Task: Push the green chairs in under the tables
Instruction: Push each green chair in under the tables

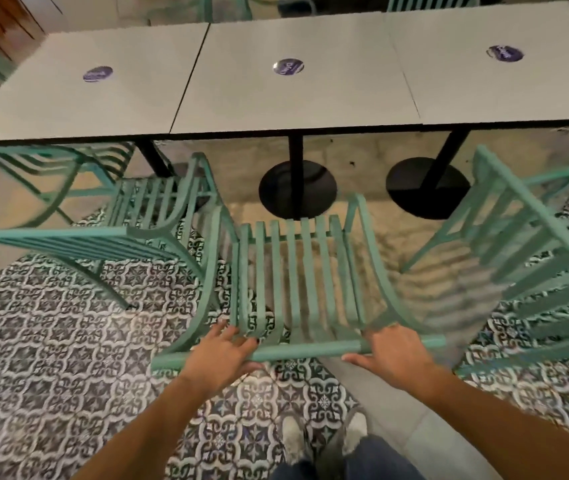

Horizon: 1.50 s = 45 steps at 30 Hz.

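Chairs (297, 271): mint green, slatted. Tabletops (293, 95): pale grey, black-edged, each with a purple round sticker (288, 66). Table bases (297, 188): black. Floor tiles (51, 341): dark-and-white ornamental pattern, lower frame.

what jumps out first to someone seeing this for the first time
Front and centre, a mint-green slatted metal chair stands pulled out from the row of three pale grey square tabletops. The person's left hand and right hand grip its top back rail. Two more green slatted chairs flank it, one at left and one at right, all standing on black-and-white patterned floor tiles.
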Tool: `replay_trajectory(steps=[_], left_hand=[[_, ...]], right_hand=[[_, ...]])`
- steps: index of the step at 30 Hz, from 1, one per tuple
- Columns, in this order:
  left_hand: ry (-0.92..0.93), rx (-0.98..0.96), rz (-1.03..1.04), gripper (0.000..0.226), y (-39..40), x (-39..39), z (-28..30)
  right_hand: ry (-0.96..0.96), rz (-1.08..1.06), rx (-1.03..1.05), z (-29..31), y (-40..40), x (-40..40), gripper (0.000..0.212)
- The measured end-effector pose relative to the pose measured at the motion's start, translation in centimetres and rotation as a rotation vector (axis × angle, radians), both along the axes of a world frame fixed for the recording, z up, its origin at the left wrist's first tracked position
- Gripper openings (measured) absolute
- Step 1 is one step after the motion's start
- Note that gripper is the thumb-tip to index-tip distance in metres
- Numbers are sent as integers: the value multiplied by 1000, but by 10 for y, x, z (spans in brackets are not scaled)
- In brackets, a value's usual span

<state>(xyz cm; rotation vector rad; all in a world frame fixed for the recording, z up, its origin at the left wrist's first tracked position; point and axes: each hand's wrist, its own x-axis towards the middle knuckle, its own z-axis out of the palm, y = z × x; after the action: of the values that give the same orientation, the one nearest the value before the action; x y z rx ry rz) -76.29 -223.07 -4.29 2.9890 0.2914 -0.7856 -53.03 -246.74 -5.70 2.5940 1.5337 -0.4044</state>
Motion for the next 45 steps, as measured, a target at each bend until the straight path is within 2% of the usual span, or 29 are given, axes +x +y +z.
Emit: replay_trajectory(steps=[3,6,8,10,11,13,15,17,18,19,21,22,24,26,30,34,38,42,45], left_hand=[[-105,-52,24,78,3,-6,-12],[-212,-92,163,73,4,-11,-19],[-315,-99,411,68,12,-13,-16],[-403,-75,756,62,26,-23,-20],[-430,-48,940,65,35,-31,-23],[-479,-81,1330,77,51,-52,-34],[-613,-359,1774,66,50,-60,-33],[-706,-830,2120,47,37,-56,-23],[-753,-1065,2206,40,30,-54,-18],[-790,-1229,2253,35,24,-51,-12],[-865,-1367,2304,32,22,-45,-9],[-889,-1368,2319,33,22,-41,-8],[-882,-1376,2338,33,24,-34,-7],[-868,-1408,2344,30,26,-28,-2],[-817,-1404,2336,25,41,-17,0],[-820,-1465,2338,25,57,0,-7],[-813,-1448,2326,33,72,27,-10],[-786,-1412,2300,22,83,62,-7],[-733,-1385,2300,27,97,86,-6]], right_hand=[[11,-66,-13,14,0,-7,128],[51,-199,56,14,-4,-10,113],[73,-447,242,7,-16,-5,86],[85,-781,516,1,-32,1,63],[132,-965,652,2,-37,3,63],[391,-1363,900,5,-39,5,69],[777,-1686,1064,0,-36,10,63],[1174,-1823,1118,-7,-29,15,49],[1276,-1856,1116,-9,-24,17,36],[1339,-1873,1127,-13,-19,19,23],[1395,-1890,1160,-13,-11,24,9],[1404,-1896,1186,-14,-9,26,4],[1400,-1930,1172,-14,-9,33,12],[1411,-1955,1154,-15,-10,40,10],[1416,-1994,1152,-15,-1,50,26],[1445,-1982,1167,-7,11,62,12],[1412,-1947,1180,0,24,86,13],[1427,-1935,1150,5,37,121,13],[1443,-1962,1157,3,48,146,10]])
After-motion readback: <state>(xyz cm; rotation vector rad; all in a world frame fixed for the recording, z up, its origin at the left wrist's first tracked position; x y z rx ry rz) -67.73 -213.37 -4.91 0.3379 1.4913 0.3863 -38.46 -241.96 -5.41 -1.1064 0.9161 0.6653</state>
